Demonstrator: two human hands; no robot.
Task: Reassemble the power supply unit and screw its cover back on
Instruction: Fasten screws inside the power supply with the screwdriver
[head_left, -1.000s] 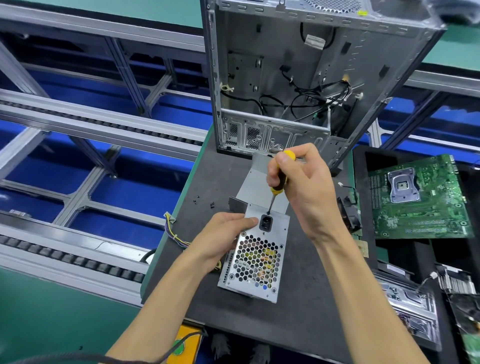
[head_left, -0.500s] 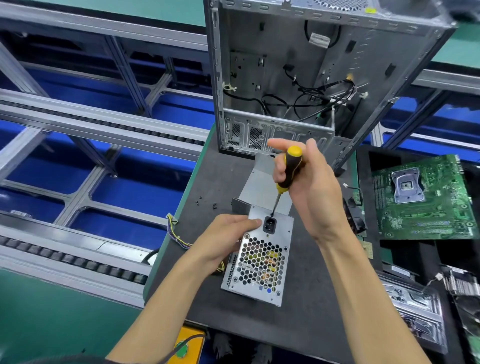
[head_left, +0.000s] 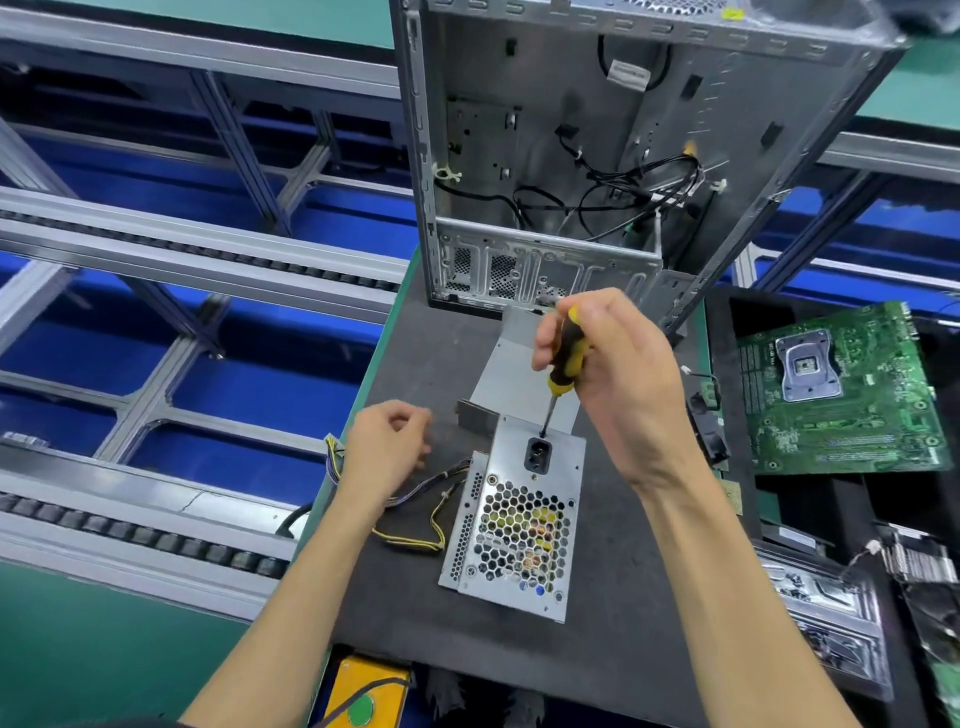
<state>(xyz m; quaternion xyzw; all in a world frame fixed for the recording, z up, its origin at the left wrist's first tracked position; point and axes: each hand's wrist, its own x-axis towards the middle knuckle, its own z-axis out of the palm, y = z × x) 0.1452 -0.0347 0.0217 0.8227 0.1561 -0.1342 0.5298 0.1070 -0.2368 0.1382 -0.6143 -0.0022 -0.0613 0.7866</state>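
One head-worn wide-angle camera looks forward and steeply down, close over the dark work mat (head_left: 415, 332).

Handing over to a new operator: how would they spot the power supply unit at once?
Find the open computer case standing at the far end of the dark mat. Nearer the person on that mat stands the power supply unit, a silver metal box. Unlike the green motherboard to its right, it has a honeycomb grille and black socket.

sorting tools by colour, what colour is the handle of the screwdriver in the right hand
Yellow and black handle on the screwdriver, gripped by the right hand; head view.
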